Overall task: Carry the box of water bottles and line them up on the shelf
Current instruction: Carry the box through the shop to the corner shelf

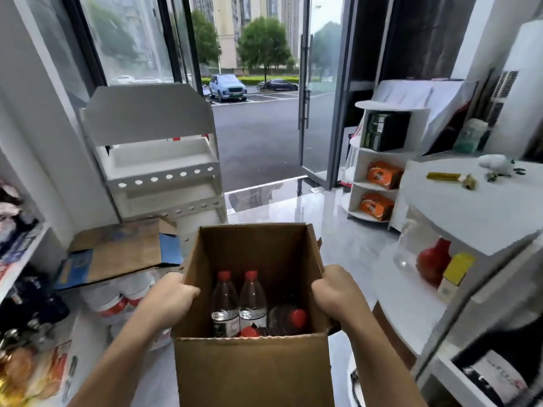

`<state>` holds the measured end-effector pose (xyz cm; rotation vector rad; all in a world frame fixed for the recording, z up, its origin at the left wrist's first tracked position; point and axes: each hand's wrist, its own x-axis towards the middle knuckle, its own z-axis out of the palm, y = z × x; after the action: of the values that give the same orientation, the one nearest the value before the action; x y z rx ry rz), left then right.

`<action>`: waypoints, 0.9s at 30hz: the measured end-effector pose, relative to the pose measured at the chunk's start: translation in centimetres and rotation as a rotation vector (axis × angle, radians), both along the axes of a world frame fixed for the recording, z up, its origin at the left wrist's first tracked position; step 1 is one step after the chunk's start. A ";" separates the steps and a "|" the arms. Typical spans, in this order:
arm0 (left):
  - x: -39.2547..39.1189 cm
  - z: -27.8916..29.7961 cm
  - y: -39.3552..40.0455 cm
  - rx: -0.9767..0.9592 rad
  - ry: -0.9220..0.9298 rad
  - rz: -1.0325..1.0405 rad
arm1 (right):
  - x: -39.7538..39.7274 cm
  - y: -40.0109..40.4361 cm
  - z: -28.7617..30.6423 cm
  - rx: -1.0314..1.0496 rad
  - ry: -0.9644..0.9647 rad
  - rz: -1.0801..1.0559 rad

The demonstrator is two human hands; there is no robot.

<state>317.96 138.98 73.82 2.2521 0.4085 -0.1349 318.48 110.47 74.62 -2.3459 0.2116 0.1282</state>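
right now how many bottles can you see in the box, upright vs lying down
Seen inside the cardboard box, held by the left hand and right hand:
upright bottles: 2
bottle lying on its side: 1
loose red cap at the bottom, bottle hidden: 1
total: 4 at least; more may be hidden

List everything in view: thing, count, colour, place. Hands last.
Open brown cardboard box: one, centre foreground, carried.
Clear red-capped water bottles: two upright, at least two more lying, inside the box.
White tiered display shelf: one, empty, ahead left by the window.
Flattened brown and blue cardboard: one, on the floor, left.
White corner shelf unit: one, right of the door, holding orange packs.
White round counter: one, right.
Left hand: grip on the box's left wall.
Right hand: grip on its right wall.
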 end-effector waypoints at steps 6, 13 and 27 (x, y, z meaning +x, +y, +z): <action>15.2 0.3 -1.3 0.012 -0.044 -0.031 | 14.7 -0.7 -1.4 0.022 0.000 -0.061; 32.3 1.3 -2.6 -0.006 -0.031 -0.111 | 30.4 -2.1 -0.5 0.023 -0.020 -0.129; 68.4 3.1 -12.1 -0.042 -0.028 -0.375 | 58.0 -8.7 -0.7 0.090 -0.066 -0.482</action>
<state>386.37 126.92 76.97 2.2646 -0.0353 -0.3021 376.53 101.75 73.95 -2.1411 0.7129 -0.1711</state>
